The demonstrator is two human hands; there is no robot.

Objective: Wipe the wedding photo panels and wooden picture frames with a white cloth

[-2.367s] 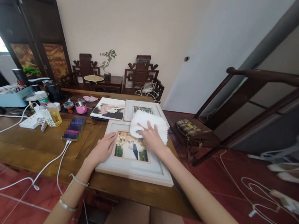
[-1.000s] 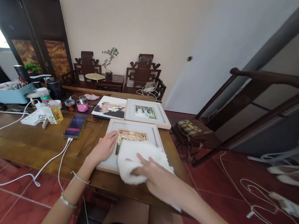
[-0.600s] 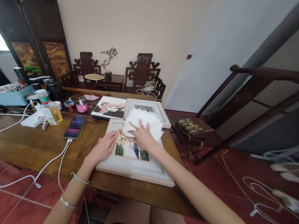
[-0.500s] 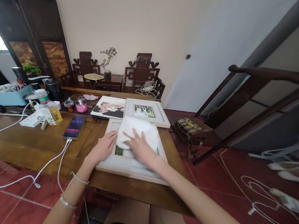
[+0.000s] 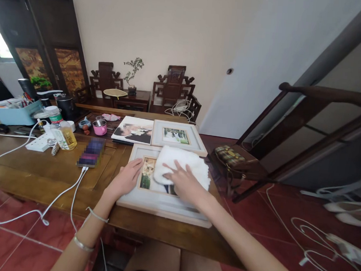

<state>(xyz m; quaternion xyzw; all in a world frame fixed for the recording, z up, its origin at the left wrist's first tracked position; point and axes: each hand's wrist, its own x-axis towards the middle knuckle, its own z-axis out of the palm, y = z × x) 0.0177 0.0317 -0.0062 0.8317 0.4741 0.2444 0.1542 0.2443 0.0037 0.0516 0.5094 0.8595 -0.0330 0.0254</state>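
A pale wooden picture frame (image 5: pixel 164 213) lies flat near the front edge of the table, a printed photo (image 5: pixel 146 179) showing in its middle. My left hand (image 5: pixel 128 176) rests open on the frame's left side, fingers stretched toward the photo. On the frame's right half is a white cloth (image 5: pixel 178 158), which covers part of the photo. Spread fingers of my right hand (image 5: pixel 185 183) press down on the cloth from above. Just behind it, a second picture frame (image 5: pixel 195 145) lies flat, beside a white photo panel (image 5: pixel 134 123).
On the wooden table (image 5: pixel 69 176) are a phone (image 5: pixel 91 153) with white cables, a pink cup (image 5: pixel 99 126), a bottle of yellow liquid (image 5: pixel 65 137), a power strip (image 5: pixel 37 143) and a blue basket (image 5: pixel 16 115). To the right, a wooden chair (image 5: pixel 256 165) carries a plaid bag (image 5: pixel 229 154).
My right hand has slid the white cloth to the right across the frame, uncovering more of the photo's left part. My left hand has stayed on the frame's left side.
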